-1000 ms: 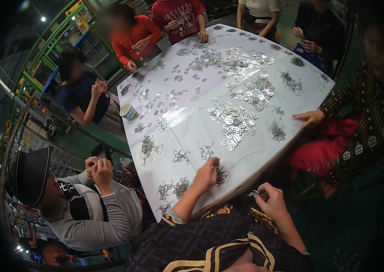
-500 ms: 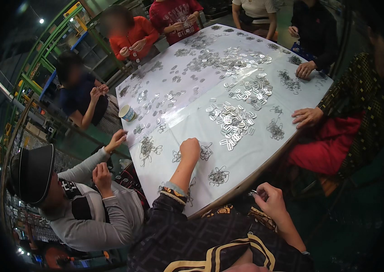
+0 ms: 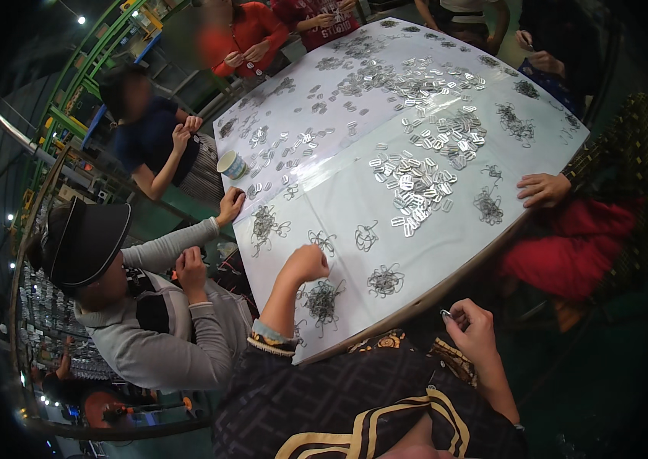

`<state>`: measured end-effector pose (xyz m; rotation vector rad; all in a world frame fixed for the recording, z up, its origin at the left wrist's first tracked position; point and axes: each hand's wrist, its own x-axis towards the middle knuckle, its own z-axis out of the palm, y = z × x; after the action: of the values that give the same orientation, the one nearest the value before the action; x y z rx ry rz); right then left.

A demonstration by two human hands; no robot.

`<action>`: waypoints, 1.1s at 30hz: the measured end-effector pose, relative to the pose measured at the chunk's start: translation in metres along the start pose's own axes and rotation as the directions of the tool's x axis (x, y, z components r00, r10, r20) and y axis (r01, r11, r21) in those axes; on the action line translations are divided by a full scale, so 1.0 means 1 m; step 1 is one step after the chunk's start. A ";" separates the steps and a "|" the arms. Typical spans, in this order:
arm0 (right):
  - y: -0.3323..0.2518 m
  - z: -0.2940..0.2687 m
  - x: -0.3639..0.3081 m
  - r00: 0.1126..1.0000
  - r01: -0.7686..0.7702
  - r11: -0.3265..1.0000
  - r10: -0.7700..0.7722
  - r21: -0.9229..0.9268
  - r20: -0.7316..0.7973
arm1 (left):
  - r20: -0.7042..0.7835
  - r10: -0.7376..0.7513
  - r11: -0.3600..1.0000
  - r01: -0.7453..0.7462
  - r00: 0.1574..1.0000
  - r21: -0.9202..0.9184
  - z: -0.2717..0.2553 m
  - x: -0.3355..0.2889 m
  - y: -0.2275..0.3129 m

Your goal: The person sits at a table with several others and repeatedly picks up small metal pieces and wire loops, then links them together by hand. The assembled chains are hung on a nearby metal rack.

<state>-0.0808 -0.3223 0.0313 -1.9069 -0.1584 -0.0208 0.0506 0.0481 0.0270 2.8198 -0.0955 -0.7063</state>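
Note:
My left hand [image 3: 305, 265] is closed, fingers curled down, above the near left part of the table; whatever it may hold is hidden. Just below it lies a dense pile of bent wire hooks [image 3: 324, 301], and a looser wire cluster [image 3: 322, 242] is beyond its knuckles. At the table's near edge, over my lap, my right hand [image 3: 472, 329] pinches a small shiny metal piece [image 3: 445, 313] between thumb and forefinger. Another bunch of wire hooks [image 3: 385, 281] rests between my hands. Farther up, flat slotted metal plates [image 3: 423, 183] are heaped loosely.
The white-covered table [image 3: 354, 306] carries several more wire bunches and scattered plates. A paper cup [image 3: 231, 164] stands at the left edge. A person in a dark visor [image 3: 83, 243] sits close on my left; another person's hand [image 3: 544, 189] rests at the right edge. Others line the far side.
My left hand has drawn back toward me and slightly left, uncovering the wire clusters beyond it. My right hand keeps its pinch. The whole view has shifted.

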 end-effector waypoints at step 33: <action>-0.002 0.007 0.004 1.000 -0.028 0.999 0.028 0.016 -0.007 | -0.515 0.205 0.971 -0.109 0.832 0.212 0.063 0.017 0.008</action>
<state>-0.0776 -0.3146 0.0311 -1.8929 -0.1266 -0.0074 0.0362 0.0248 -0.0329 3.0107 -0.3008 0.1515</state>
